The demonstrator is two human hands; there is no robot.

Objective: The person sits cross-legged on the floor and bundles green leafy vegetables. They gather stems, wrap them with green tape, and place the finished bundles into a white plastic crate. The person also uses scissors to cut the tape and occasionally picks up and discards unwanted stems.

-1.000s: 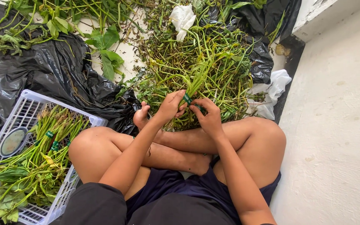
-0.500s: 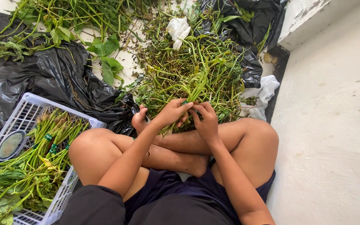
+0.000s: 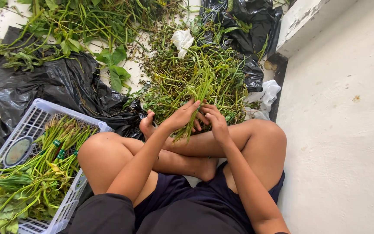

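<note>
Down by our crossed legs, our left hand (image 3: 182,116) is wrapped around a small bunch of green stems (image 3: 198,93), fingers curled over it just above the shin. Our right hand (image 3: 215,121) sits right beside it, fingers bent and touching the same bunch at its lower end; we cannot tell whether it truly grips the stems or only rests on them. The bunch points away from us, its tops lying into the loose pile of greens (image 3: 195,78) spread on the floor ahead. To our left stands a white plastic crate (image 3: 35,119) holding bundled stems (image 3: 53,160) tied with green bands. Beyond it lies crumpled black plastic sheeting (image 3: 53,82), and farther off more leafy stalks (image 3: 74,26). A white crumpled bag (image 3: 182,41) sits on the far side of the pile.
</note>
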